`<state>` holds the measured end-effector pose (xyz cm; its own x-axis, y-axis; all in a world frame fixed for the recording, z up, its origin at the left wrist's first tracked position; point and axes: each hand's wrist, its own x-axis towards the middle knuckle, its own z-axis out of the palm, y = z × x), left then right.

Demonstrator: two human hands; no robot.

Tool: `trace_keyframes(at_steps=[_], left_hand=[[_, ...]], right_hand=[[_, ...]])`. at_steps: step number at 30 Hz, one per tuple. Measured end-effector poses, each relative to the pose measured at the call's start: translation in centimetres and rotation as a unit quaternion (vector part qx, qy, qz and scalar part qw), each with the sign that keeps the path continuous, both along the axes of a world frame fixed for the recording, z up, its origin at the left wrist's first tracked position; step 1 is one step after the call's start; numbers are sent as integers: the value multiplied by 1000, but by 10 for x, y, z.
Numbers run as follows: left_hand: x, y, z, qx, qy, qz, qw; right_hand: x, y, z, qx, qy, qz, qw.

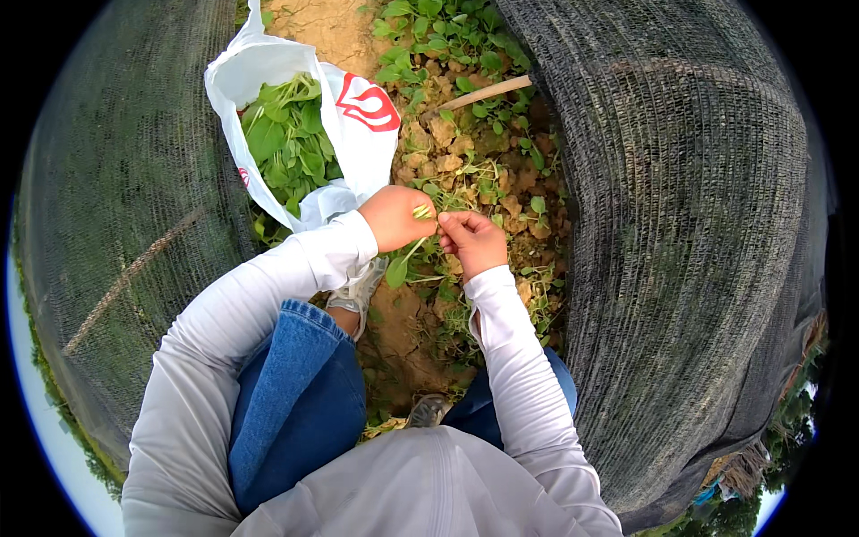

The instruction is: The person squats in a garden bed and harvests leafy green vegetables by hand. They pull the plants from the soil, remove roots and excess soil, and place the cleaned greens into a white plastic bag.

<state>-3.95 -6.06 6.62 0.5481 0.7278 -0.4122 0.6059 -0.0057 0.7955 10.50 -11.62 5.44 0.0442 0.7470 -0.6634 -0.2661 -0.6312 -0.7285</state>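
Note:
My left hand [396,217] is closed in a fist around a small bunch of leafy greens [422,212]. The pale stem ends poke out at the top of the fist, and one leaf [398,272] hangs below it. Against the fist's right side, the thumb and fingers of my right hand [476,242] are pinched together. What sits in that pinch, if anything, is too small to make out. Just beyond my left hand stands a white plastic bag [371,159] with a red mark, its mouth spread wide. Loose picked greens [288,143] fill the part of it that shows.
Dark shade netting [680,224] rises on the right, and more netting [134,197] on the left. Between them runs cloddy soil [443,134] with small green plants [447,31]. A wooden stick [486,92] juts from under the right netting. My shoe [360,291] is beneath my left forearm.

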Motion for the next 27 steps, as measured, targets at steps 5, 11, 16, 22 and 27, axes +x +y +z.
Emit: trace_keyframes(at_steps=[5,11,16,22,27], left_hand=[[-4,-11,-14,4,-4,20,1000],[4,-3,-18,31,-44,98,994],[-4,5,-17,4,-92,188,978],[-34,9,-14,-282,-279,224,890],[-46,18,14,-331,-353,263,835]], right_hand=[[-5,-8,-2,6,-48,34,998],[-15,3,-4,152,-353,89,919],[-25,13,1,270,-446,50,852],[22,44,-7,132,-498,279,810],[45,125,-33,198,-491,130,838]])
